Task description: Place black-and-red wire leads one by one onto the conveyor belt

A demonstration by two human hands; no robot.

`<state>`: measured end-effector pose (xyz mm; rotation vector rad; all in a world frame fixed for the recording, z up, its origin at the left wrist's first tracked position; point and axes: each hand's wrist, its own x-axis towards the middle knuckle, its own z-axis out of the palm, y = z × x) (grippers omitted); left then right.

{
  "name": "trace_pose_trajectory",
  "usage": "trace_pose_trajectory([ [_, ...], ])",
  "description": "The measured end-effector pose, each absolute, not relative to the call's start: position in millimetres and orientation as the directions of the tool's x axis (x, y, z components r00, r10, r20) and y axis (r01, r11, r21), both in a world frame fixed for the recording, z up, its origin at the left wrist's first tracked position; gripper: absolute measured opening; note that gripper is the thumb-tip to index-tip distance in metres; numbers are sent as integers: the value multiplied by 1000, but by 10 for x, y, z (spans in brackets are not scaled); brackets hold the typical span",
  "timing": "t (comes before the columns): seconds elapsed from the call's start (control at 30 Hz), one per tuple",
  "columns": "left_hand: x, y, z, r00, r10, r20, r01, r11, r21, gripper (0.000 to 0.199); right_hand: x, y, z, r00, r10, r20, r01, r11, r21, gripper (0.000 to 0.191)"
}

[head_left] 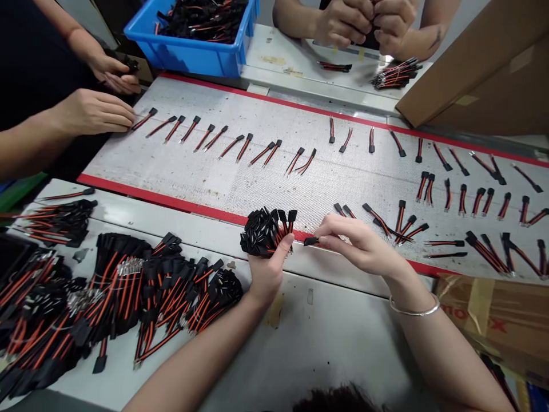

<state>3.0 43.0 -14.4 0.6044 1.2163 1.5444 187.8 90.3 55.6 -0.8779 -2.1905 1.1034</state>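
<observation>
Left hand [268,272]: grips one bundle [259,232]
Right hand [360,243]: pinches one lead [310,241]
Blue bin [197,58]: one, far left
Red edges [206,211]: two, along belt [193,171]
Room: near table [326,320], between forearms [210,346]

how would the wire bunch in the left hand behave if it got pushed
The wire bunch might splay, since many separate black ends stick out past the left hand. It would probably flex somewhat, its visible wires being thin.

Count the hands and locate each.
6: your left hand and right hand at lower centre; a co-worker's near hand and far hand at left; another person's two hands at top.
</observation>
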Motion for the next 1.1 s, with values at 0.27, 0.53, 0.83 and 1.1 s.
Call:
trace_pose_trajectory([
  [0.27, 37, 425, -140, -341, 916, -211, -376, 73, 924, 22, 1912, 904, 626, -627, 748, 219, 148, 389, -909, 19],
  [0.53, 41, 433, -123, -344, 919, -193, -377, 53, 925, 21, 1931, 947, 587, -562, 821, 105, 288, 313, -905, 19],
  [0.83, 51, 433, -73, -322, 934, -157, -337, 42, 941, 17, 1758, 881, 460, -525, 834, -170, 407, 70, -911, 19],
  [1.1, 36, 440, -60, -331, 929, -168, -332, 52, 942, 17, 1780, 874, 485, -490, 858, -152, 351, 35, -936, 18],
])
